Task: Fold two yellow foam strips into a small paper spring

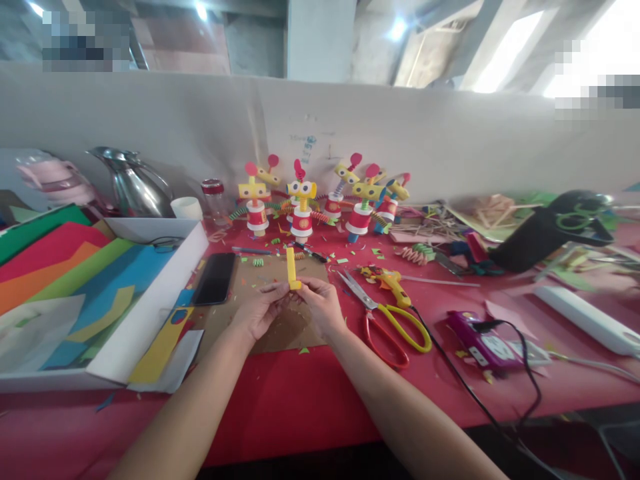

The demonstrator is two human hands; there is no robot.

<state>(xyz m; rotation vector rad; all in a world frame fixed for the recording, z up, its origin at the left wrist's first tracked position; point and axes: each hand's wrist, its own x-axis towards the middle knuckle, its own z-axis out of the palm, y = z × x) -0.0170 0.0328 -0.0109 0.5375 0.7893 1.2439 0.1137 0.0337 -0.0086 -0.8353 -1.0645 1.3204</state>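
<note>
1. Hands meet over a brown cardboard sheet [280, 333] on the red worktop [310, 400]; this sheet serves as the landmark.
2. The left hand [257, 310] and the right hand [323, 307] both pinch the lower end of a yellow paper tube [291, 268], fingertips pressed against it from either side.
3. The tube stands nearly upright above the middle of the cardboard sheet, its upper end free.
4. Just left of the sheet lies a black phone [215, 279], screen dark.
5. Farther left of the sheet sits a white box [150, 307] holding coloured paper sheets [60, 267].
6. Just right of the sheet lie scissors [387, 317] with one red and one yellow handle, blades pointing toward the sheet's far corner.
7. Beyond the scissors, right of the sheet, rests a yellow glue gun [390, 280] with a black cord.
8. Behind the sheet stands a row of paper robot figures [320, 197], red-and-white bodies, yellow heads.
9. Far left behind the sheet stands a steel jug [133, 183].
</note>
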